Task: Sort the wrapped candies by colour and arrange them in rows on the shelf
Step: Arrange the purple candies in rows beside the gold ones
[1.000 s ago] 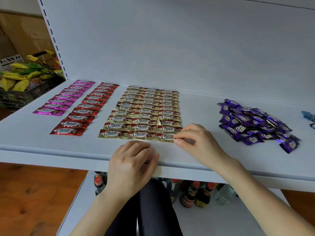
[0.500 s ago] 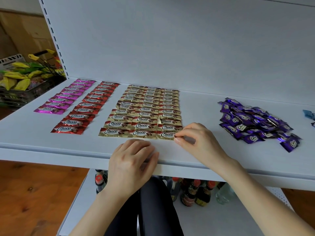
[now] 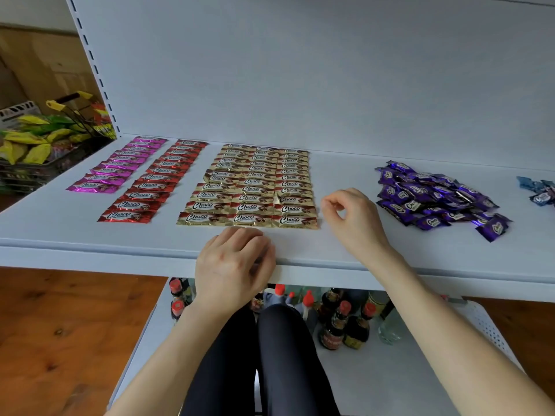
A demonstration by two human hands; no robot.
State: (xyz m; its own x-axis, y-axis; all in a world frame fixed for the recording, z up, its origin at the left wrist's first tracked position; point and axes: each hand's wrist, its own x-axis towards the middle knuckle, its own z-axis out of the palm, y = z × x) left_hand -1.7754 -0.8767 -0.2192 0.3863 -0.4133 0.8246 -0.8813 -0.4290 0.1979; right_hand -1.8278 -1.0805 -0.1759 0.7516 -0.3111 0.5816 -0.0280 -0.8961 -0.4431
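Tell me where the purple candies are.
In the head view, the purple candies lie heaped on the shelf at right, between the right hand and a few blue candies.

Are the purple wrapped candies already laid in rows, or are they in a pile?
In a pile. The purple wrapped candies lie heaped at mixed angles, overlapping, right of the neat rows of gold wrapped candies.

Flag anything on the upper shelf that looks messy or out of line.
The purple candies lie in a loose heap, not rows; a few blue candies sit scattered at the far right. Among the gold candies, one wrapper near the front right looks creased. The pink candies and red candies look tidy.
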